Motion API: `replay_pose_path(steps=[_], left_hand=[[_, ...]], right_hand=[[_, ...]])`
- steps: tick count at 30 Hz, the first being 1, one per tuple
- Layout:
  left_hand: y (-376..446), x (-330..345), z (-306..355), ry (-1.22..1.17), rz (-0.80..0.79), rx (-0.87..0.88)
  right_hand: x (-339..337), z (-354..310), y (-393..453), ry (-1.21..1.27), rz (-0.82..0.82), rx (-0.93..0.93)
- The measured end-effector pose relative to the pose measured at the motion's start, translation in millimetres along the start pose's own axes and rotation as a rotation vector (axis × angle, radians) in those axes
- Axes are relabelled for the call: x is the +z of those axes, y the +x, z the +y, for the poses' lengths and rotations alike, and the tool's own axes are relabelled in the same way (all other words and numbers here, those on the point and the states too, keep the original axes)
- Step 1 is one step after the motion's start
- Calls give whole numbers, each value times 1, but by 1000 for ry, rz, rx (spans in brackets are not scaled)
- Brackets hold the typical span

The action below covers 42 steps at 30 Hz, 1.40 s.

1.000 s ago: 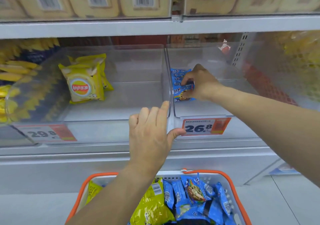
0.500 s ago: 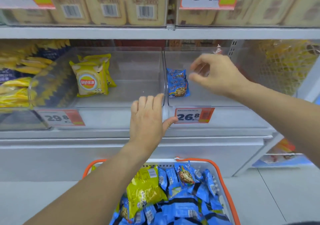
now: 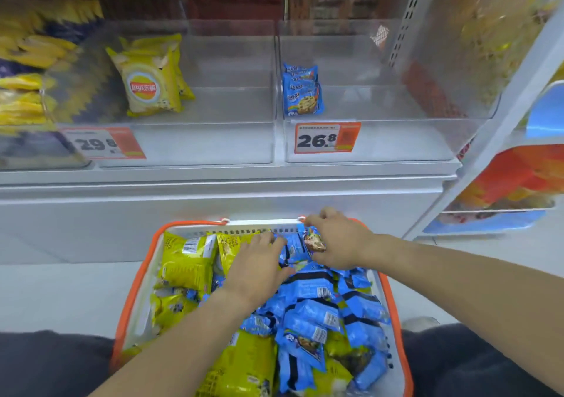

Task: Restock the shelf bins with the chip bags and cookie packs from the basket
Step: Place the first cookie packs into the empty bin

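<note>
— White shelving fills the view ahead; how much room is left in the bins?

— Plenty. The left clear bin [image 3: 213, 140] holds only a couple of yellow chip bags [image 3: 149, 88] standing toward its left side, and the right clear bin [image 3: 381, 140] holds a short stack of blue cookie packs [image 3: 302, 91] against its left wall. The rest of both floors is bare, behind price tags [image 3: 326, 138] on the front lips.

— And the basket?

— The orange-rimmed basket [image 3: 134, 283] sits on the floor below the shelf, heaped with yellow-green bags at the left and blue packs at the right.

— The hands?

— The left hand [image 3: 256, 265] lies palm down on the heap, fingers fairly straight. The right hand [image 3: 338, 244] curls round a blue cookie pack [image 3: 314, 241] near the far rim.
</note>
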<state>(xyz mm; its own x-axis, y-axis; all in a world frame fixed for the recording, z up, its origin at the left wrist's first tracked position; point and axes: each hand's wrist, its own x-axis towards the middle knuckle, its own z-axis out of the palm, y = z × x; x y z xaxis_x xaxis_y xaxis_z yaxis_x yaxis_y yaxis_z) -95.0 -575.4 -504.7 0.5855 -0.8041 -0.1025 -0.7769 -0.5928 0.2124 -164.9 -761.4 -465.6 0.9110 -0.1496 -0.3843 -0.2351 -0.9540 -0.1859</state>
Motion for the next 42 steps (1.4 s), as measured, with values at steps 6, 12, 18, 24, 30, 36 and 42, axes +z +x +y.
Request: replay_pose_path(steps=[6,12,18,24,30,36,42], left_hand=[[-9,19,-17,296,-143,14],[-7,24,-25,100,-83,-40],[12,4,-16,-415,20,-185],[18,-31,-20,-582,79,-184],[24,-69,-13,-977,165,-181],[27,-120,18,-998,486,-26],[48,-168,29,-1007,694,53]], right_hand=[[39,16,15,-147,-123,101],[43,12,20,-315,47,-30],[33,5,21,52,40,-98],[-22,-1,11,528,76,-108],[-64,-10,-10,1119,213,-77],[-119,-7,-31,1058,344,-315],[-164,-3,-26,1037,664,-445]])
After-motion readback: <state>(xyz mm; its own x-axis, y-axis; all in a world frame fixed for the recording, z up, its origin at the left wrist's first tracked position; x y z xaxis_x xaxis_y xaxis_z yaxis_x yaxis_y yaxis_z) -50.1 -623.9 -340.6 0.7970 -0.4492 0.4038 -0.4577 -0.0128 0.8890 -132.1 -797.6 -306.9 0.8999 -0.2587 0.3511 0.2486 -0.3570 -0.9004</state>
